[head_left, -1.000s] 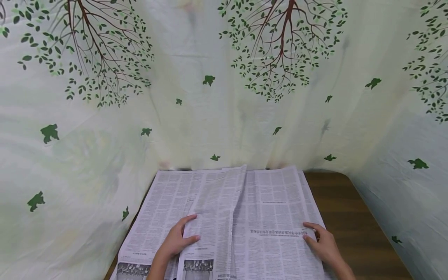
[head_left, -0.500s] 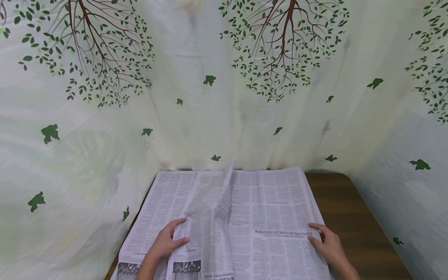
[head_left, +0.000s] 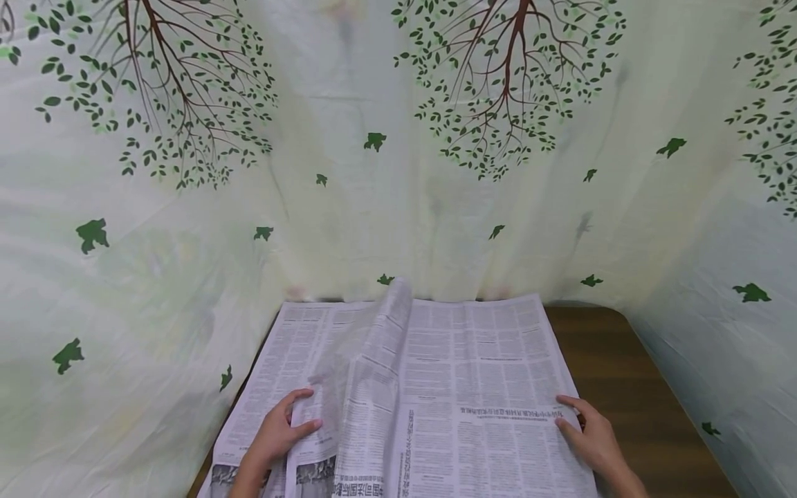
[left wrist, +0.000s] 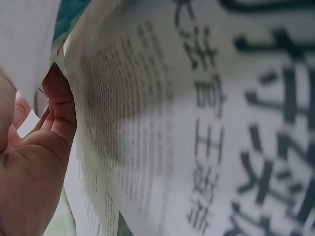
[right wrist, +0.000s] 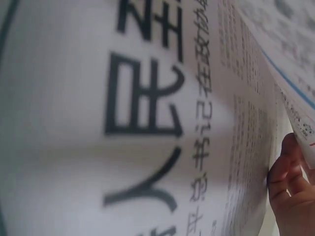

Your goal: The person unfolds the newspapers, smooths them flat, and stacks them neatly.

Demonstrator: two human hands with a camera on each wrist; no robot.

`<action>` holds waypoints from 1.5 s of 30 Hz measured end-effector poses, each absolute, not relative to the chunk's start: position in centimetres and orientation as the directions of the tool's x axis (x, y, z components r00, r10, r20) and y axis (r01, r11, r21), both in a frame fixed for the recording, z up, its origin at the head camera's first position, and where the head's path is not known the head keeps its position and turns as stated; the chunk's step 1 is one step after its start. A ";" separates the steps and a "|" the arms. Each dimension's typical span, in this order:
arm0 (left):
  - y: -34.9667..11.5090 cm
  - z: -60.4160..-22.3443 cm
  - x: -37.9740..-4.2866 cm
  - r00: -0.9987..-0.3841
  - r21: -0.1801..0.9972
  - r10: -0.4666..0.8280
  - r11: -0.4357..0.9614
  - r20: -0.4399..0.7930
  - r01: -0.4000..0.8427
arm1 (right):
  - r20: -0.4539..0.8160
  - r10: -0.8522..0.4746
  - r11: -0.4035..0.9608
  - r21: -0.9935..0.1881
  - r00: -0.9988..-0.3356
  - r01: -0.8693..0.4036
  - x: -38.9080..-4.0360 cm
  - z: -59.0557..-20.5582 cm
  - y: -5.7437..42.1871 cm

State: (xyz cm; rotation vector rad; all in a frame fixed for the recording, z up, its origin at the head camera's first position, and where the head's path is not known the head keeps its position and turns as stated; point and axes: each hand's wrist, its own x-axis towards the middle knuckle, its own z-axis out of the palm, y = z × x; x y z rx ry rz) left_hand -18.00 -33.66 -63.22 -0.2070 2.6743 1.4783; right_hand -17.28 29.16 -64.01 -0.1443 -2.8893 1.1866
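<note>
A wide newspaper (head_left: pixel 492 360) lies spread between both hands in the head view, its middle pages bulging up into a tall curled fold (head_left: pixel 376 360). My left hand (head_left: pixel 274 432) grips its left edge, thumb on top. On the opposite edge, my right hand (head_left: pixel 591 436) pinches the paper between thumb and fingers. Large printed characters on the newspaper (left wrist: pixel 197 123) fill most of the left wrist view, with the left hand (left wrist: pixel 37 157) at the side. In the right wrist view the sheet (right wrist: pixel 147 157) curves close to the camera, and the right hand (right wrist: pixel 293 191) shows at lower right.
Another newspaper sheet (head_left: pixel 299 346) lies flat beneath on the left. Brown wooden table top (head_left: pixel 629 373) shows along the right side. A pale cloth (head_left: pixel 436 207) printed with trees and green leaves hangs behind and around the table.
The left hand has moved left with the newspaper's edge, and the right hand slightly right. The fold in the middle has shifted left and curled over, exposing more of the right page.
</note>
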 end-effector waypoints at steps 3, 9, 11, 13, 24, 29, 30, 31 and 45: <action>-34.1 -63.2 -18.0 -0.988 0.831 -0.078 0.535 -0.134 -0.155 | 0.006 0.073 0.726 -0.686 -0.997 0.049 -17.2 -64.1 29.5; -35.3 -62.9 -17.7 -0.986 0.792 -0.074 0.589 -0.147 -0.162 | 0.158 0.027 0.766 -0.638 -0.987 -0.081 -16.9 -64.4 30.2; -35.8 -62.9 -17.7 -0.985 0.782 -0.080 0.599 -0.154 -0.171 | 0.194 0.014 0.774 -0.623 -0.981 -0.112 -16.8 -64.5 30.4; -36.3 -62.8 -17.7 -0.985 0.758 -0.091 0.629 -0.146 -0.171 | 0.196 -0.002 0.777 -0.618 -0.981 -0.125 -16.7 -64.5 30.6; -38.9 -62.7 -17.4 -0.977 0.659 -0.181 0.722 -0.114 -0.211 | 0.131 -0.040 0.795 -0.597 -0.991 -0.112 -16.4 -64.4 31.1; -40.2 -62.7 -17.1 -0.971 0.680 -0.194 0.694 -0.140 -0.237 | 0.126 -0.037 0.802 -0.589 -0.991 -0.105 -16.4 -64.3 31.4; -40.5 -62.8 -17.1 -0.970 0.697 -0.188 0.676 -0.151 -0.239 | 0.120 -0.037 0.801 -0.590 -0.992 -0.102 -16.3 -64.3 31.5; -40.8 -62.9 -17.0 -0.972 0.710 -0.177 0.664 -0.155 -0.234 | 0.112 -0.037 0.798 -0.595 -0.993 -0.097 -16.3 -64.3 31.5; -44.5 -61.3 -16.1 -0.972 0.657 -0.109 0.720 -0.209 -0.222 | 0.030 -0.077 0.814 -0.576 -0.997 -0.080 -16.2 -64.4 33.0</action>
